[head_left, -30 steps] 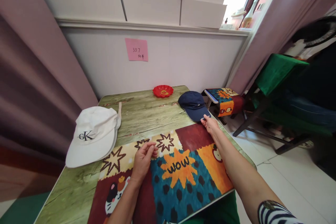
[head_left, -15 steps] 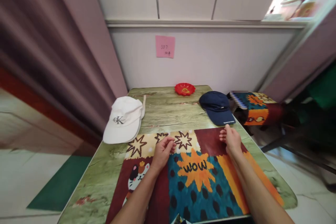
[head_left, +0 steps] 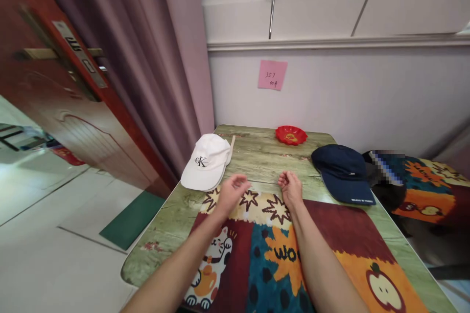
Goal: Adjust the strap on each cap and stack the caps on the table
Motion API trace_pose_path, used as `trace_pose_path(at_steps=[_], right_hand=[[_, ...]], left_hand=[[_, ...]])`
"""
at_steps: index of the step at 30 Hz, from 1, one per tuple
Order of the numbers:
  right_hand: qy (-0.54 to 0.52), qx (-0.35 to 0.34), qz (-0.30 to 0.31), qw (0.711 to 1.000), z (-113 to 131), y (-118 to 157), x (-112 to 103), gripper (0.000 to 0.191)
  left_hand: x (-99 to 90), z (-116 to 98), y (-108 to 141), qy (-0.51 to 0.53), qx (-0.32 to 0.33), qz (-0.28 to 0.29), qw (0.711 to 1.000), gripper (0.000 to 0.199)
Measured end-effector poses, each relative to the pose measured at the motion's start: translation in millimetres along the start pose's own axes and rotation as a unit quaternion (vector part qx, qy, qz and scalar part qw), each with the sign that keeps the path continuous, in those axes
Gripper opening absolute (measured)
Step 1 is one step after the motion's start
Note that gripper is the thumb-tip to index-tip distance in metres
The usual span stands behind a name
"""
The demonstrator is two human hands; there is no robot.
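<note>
My left hand [head_left: 234, 194] hovers over the far edge of the patterned mat [head_left: 238, 239], just right of the white cap [head_left: 209, 159] with black letters. Its fingers are loosely bent, slightly blurred, and hold nothing. Across a small gap, my right hand [head_left: 292, 188] is raised above the same edge, its fingers loosely curled and nothing in them. To its right, the navy cap [head_left: 341, 171] rests with its brim toward me. Neither hand touches a cap. My right forearm covers part of the orange burst on the mat.
A red scalloped dish [head_left: 291, 135] lies at the back of the wooden-patterned table [head_left: 257, 159]. Above it a pink note [head_left: 272, 75] sticks to the wall. At left are a curtain [head_left: 172, 58] and a door [head_left: 91, 122]; at right, another patterned mat [head_left: 426, 190].
The view has turned left, bringing the door into sight. My right hand has left the navy cap's brim and come closer to my left hand. Both caps stay in place.
</note>
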State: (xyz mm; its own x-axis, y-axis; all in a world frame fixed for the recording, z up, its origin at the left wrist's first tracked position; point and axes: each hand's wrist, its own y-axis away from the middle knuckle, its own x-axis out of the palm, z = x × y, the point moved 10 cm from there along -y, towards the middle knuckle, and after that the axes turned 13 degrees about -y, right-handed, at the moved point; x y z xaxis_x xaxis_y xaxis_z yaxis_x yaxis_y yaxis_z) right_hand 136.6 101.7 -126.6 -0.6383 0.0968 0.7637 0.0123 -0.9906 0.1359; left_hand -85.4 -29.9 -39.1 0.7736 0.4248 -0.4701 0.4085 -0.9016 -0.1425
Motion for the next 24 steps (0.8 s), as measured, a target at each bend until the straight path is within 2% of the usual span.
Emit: trace_pose_path(at_steps=[3,5,6,8,11,16,20,24], right_hand=[[-0.018,0.021,-0.001,1.000,-2,-1,-10,0.029],[-0.028,0.027,-0.007,0.999,0,-2,-15,0.028],[-0.033,0.029,-0.010,0.999,1,-3,-15,0.027],[-0.041,0.032,-0.015,0.999,1,-5,-15,0.026],[-0.050,0.038,-0.019,0.998,-1,-7,-14,0.024],[-0.058,0.043,-0.032,0.997,0,-10,-16,0.025],[-0.061,0.040,-0.040,0.997,3,-12,-17,0.023],[-0.063,0.040,-0.037,0.997,4,-11,-14,0.023]], left_hand=[[-85.6,-6,-49,-0.092,-0.009,-0.145,0.985,0.029],[-132.9,-5,-76,-0.147,-0.021,-0.222,0.964,0.030],[-151.0,-1,-85,-0.172,-0.032,-0.252,0.952,0.029],[-174.3,8,-97,-0.214,-0.059,-0.288,0.932,0.030],[-183.7,26,-104,-0.262,-0.099,-0.295,0.914,0.032],[-176.8,45,-110,-0.292,-0.137,-0.266,0.908,0.029],[-173.6,49,-117,-0.291,-0.150,-0.250,0.911,0.015],[-174.4,41,-118,-0.272,-0.149,-0.247,0.918,0.010]])
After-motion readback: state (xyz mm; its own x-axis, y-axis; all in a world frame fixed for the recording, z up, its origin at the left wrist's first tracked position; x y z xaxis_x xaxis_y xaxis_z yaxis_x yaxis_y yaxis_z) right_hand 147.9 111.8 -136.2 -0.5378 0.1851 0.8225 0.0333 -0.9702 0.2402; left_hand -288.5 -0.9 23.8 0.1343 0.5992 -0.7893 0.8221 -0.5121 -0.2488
